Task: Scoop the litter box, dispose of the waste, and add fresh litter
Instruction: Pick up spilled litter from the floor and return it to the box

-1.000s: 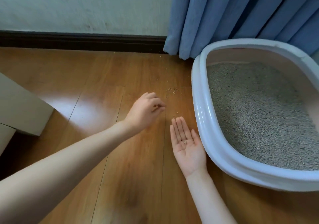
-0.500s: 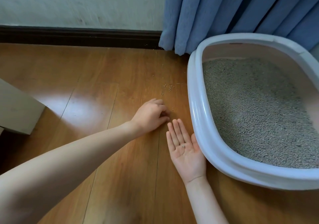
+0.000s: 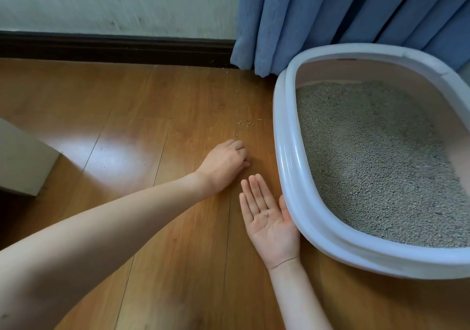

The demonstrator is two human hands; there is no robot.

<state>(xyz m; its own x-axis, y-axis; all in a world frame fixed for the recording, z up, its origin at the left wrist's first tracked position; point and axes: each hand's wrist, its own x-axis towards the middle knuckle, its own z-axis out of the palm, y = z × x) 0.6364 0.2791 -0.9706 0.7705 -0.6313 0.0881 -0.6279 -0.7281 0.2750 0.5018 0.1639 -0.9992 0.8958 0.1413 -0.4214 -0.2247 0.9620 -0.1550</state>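
Keep your right hand (image 3: pixel 272 221) flat and level beside the litter box (image 3: pixel 287 151): it lies palm-up with straight fingers, and any tilt may roll the few collected granules (image 3: pixel 265 214) off onto the smooth, glossy wood floor (image 3: pixel 127 131). Your left hand (image 3: pixel 225 163) is curled, fingertips down on the floor; whether it pinches anything cannot be told. Small, hard spilled granules (image 3: pixel 244 124) scatter easily if brushed, while the rounded plastic box holds coarse grey litter (image 3: pixel 376 159).

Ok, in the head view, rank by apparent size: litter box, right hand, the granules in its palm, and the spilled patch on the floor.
1. Litter box
2. Right hand
3. Spilled patch
4. Palm granules

The patch lies farther from the camera than the palm, so its true spread is likely larger than it looks.
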